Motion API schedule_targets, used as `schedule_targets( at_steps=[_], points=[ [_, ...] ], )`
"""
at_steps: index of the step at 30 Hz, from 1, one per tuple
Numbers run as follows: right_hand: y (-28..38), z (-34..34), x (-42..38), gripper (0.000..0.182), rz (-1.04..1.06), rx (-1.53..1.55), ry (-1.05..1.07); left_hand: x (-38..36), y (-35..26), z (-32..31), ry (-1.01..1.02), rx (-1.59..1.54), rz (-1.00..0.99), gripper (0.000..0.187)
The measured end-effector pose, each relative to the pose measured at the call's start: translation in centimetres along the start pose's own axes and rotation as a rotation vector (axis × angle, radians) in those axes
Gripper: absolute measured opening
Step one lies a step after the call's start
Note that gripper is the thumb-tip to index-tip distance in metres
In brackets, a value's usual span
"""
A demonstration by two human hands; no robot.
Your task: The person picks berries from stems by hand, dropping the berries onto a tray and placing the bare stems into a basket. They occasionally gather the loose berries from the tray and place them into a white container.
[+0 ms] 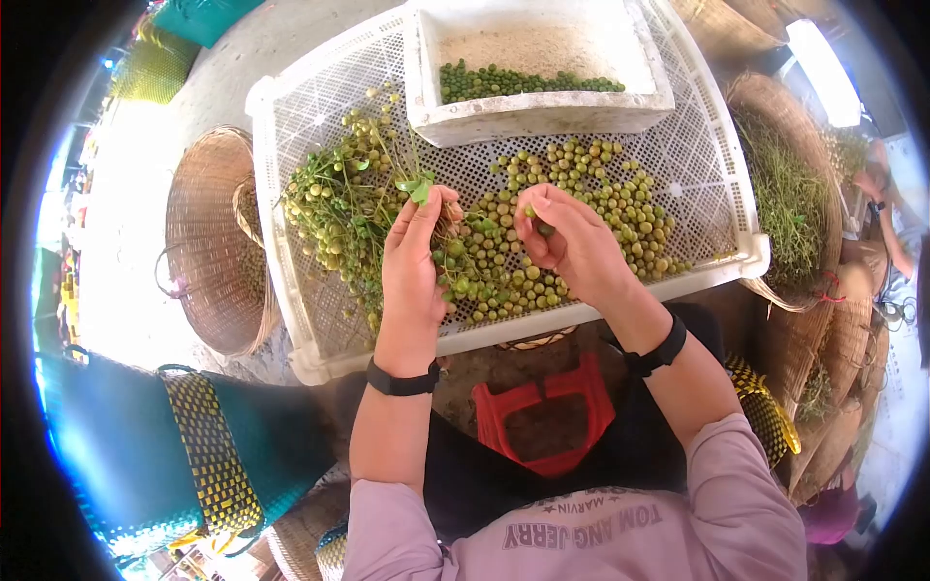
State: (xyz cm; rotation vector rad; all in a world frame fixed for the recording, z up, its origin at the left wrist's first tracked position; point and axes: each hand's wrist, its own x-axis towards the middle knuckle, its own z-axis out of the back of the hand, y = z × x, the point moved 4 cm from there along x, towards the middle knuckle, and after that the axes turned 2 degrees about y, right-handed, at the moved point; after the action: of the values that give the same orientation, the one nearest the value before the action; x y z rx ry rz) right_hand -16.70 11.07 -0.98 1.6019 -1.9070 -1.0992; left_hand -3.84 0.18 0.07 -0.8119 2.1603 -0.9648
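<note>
My left hand [415,254] is closed on a stem with green leaves [418,187], above the left part of a white perforated tray [291,290]. Stemmed clusters of round green fruit [334,208] lie heaped beside it. To the right, my right hand [572,237] has its fingers curled round a green fruit [542,228], partly hidden by the fingers. Loose yellow-green fruits [635,218] are spread on the tray around and behind both hands. A white foam box [542,118] at the tray's far side holds smaller dark green fruits [494,81].
A wicker basket [208,242] stands left of the tray; another basket of green stems [790,208] is at the right. Below the tray is a red stool [547,465]. Teal woven bags [126,436] lie lower left. Another person's arm [896,237] shows at the right edge.
</note>
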Motion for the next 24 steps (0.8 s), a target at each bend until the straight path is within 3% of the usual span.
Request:
schedule_targets(
  at_steps=[4,6,11,13,14,17,19,24],
  points=[
    [0.1,-0.6,-0.4,0.023,0.004,-0.07,-0.013,-0.3,-0.2,-0.5,-0.011,0.077,-0.021,0.02],
    [-0.1,-1.4,-0.3,0.022,0.193,-0.455,-0.108,-0.3,0.1,-0.5,-0.002,0.104,-0.031,0.02],
    [0.5,-1.4,-0.7,0.017,0.175,-0.481,-0.084,-0.3,0.4,-0.6,0.001,0.003,-0.019,0.02],
    [0.3,-1.0,-0.7,0.015,0.091,-0.183,-0.03,-0.2,0.0,-0.5,0.009,-0.011,-0.02,0.019],
    [0.2,-1.0,-0.6,0.015,0.092,-0.182,-0.029,-0.2,0.0,-0.4,0.019,-0.026,-0.014,0.019],
    [0.0,-1.0,-0.6,0.015,0.083,-0.23,-0.052,-0.2,0.2,-0.5,0.059,0.024,-0.05,0.019],
    [0.4,-2.1,-0.6,0.015,0.224,-0.435,-0.089,-0.3,0.3,-0.8,0.066,0.07,-0.067,0.019],
    [0.7,-2.6,-1.0,0.019,0.297,-0.518,-0.082,-0.7,0.7,-0.8,0.06,0.084,-0.056,0.021]
  ],
)
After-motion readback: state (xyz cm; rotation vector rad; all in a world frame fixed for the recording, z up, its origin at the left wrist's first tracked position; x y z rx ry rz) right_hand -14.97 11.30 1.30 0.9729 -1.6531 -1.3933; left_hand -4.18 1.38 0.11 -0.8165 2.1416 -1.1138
